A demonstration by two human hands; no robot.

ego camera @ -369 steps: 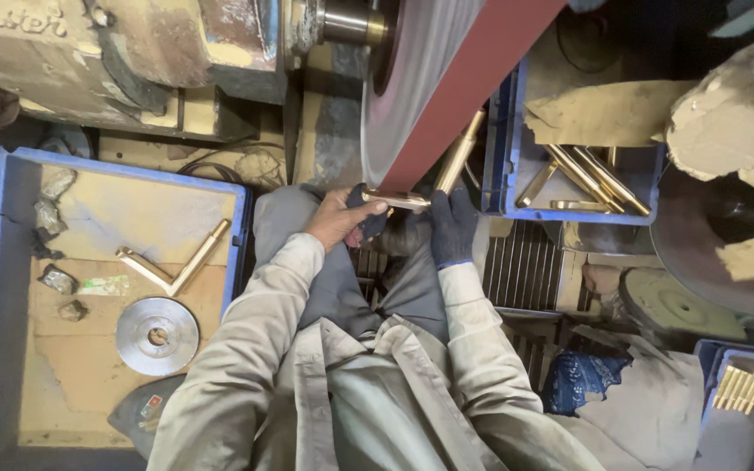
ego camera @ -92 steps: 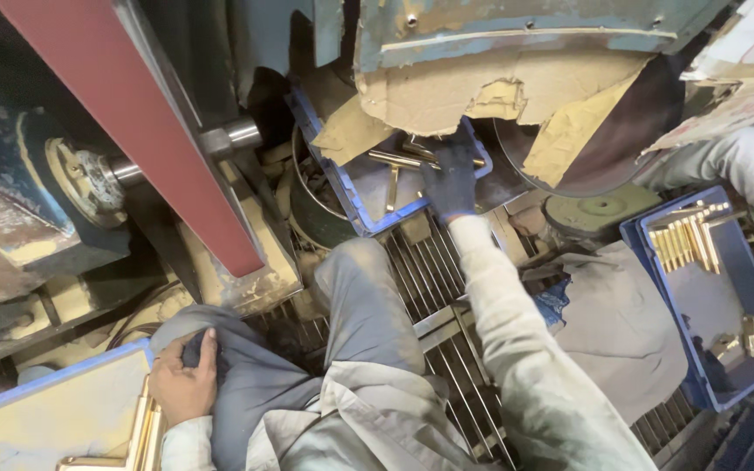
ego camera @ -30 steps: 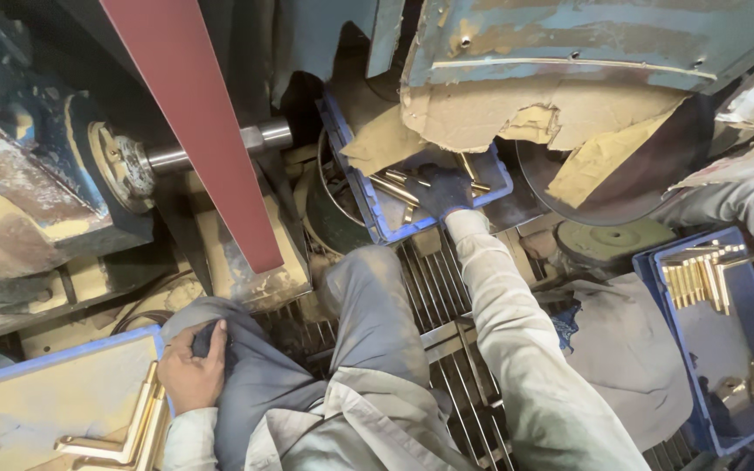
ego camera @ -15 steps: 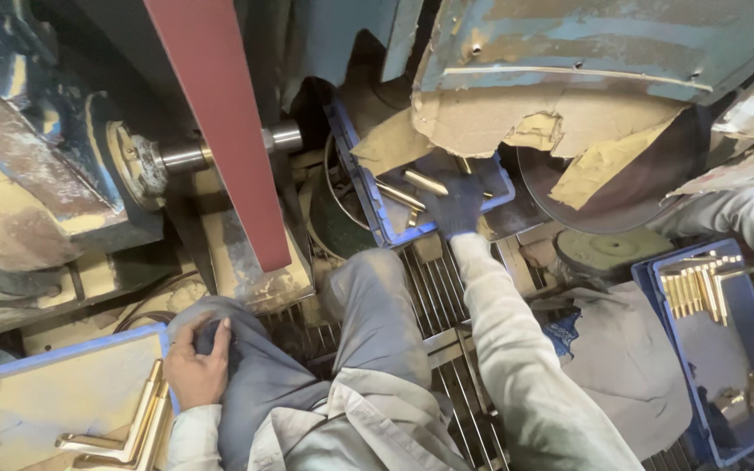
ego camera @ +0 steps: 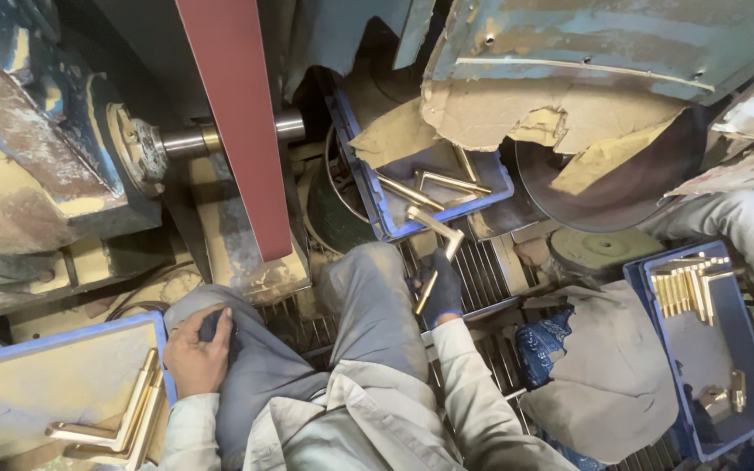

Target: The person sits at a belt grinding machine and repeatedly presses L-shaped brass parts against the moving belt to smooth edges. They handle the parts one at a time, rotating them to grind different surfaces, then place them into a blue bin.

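Your right hand, in a dark glove, is closed around a bent, L-shaped brass-coloured metal bar; one leg runs down through your fist above your right knee, and the other angles up toward the near rim of the blue plastic crate ahead of you. That crate holds more brass-coloured angled bars, lying loose beside a sheet of torn brown cardboard.

Your left hand is bare and rests on your left thigh, fingers curled over a small dark object; you cannot tell from here what it is or how firmly you grip it. Just to its left sits a second blue tray lined with dusty board, with a couple of brass-coloured bars lying near its right edge.

Above your knees, the long red abrasive belt slants down in front of a steel shaft and a worn blue machine housing. Under your legs runs a ribbed metal grate. Off to your right, a third blue crate holds a row of short brass-coloured pieces, next to a grey cloth.
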